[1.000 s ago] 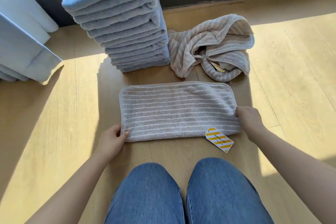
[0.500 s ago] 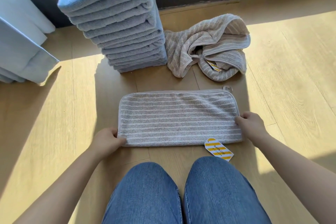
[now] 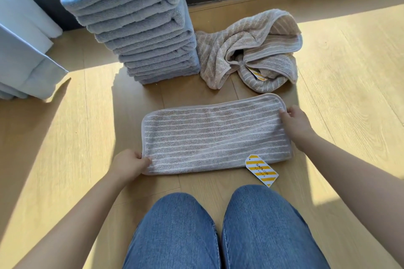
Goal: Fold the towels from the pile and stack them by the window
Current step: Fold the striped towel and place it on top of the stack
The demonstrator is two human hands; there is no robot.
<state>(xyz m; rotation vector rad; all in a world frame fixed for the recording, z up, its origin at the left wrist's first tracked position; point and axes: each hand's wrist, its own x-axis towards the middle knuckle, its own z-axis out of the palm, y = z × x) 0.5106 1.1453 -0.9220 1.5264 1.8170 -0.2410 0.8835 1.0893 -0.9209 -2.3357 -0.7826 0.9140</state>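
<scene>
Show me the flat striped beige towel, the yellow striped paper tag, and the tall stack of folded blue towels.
Flat striped beige towel (image 3: 215, 135), head view, middle of its top face.
Yellow striped paper tag (image 3: 262, 170), head view, centre of the card.
Tall stack of folded blue towels (image 3: 140, 28), head view, folded front edges midway up.

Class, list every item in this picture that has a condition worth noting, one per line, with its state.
Beige striped towel: folded flat on the floor, yellow-striped tag sticking out.
Crumpled beige striped towels: unfolded heap.
Stack of grey-blue folded towels: tall, leaning slightly.
Left hand: pinching the folded towel's near left corner.
Right hand: gripping its far right corner.
</scene>
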